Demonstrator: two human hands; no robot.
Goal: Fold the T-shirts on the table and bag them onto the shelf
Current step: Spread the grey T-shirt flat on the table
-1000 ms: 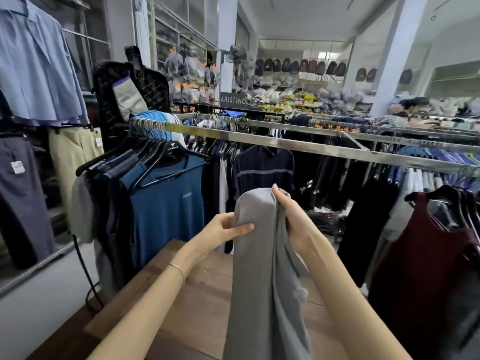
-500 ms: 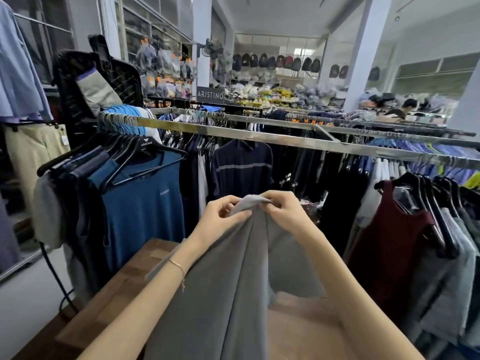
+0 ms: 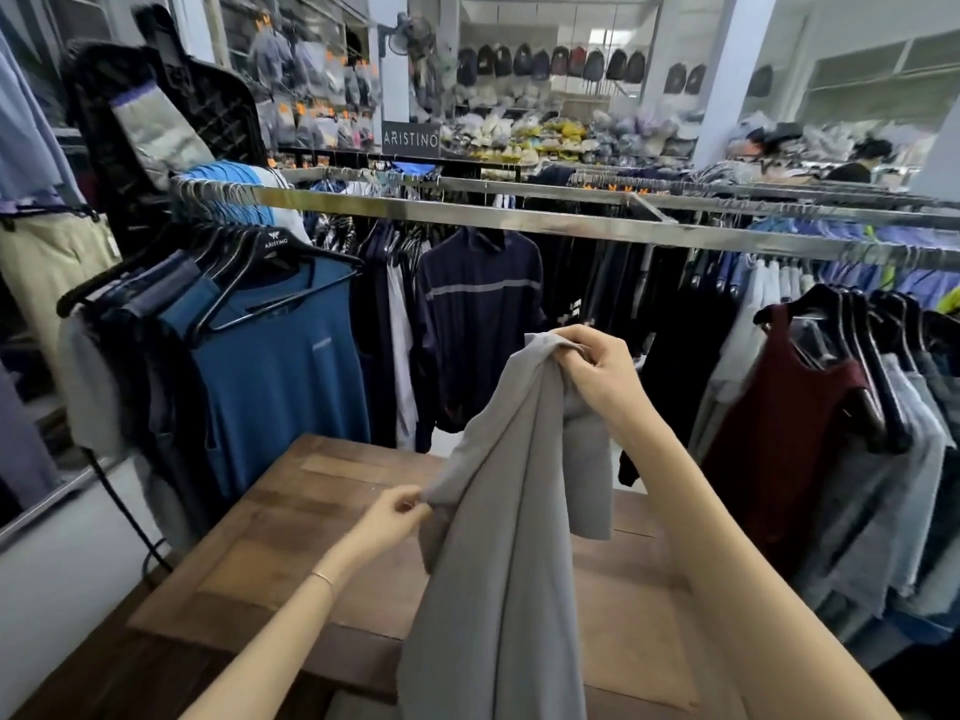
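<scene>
T-shirt (image 3: 498, 553), grey, hangs above the desk (image 3: 291, 537) from my hands: my right hand (image 3: 602, 366) clenches a bunched top edge up high, my left hand (image 3: 395, 517) pinches a side edge lower down (to spread it flat, I'd judge). Nothing is folded yet; I see no bag.

arms: bare, no sleeves | left wrist (image 3: 323, 578): thin bracelet — gold-toned

The grey T-shirt (image 3: 498, 537) is cut off by the bottom edge, and the worktop's (image 3: 291, 537) near edge is hidden behind it. The far shelves (image 3: 545, 132) are blurred.
</scene>
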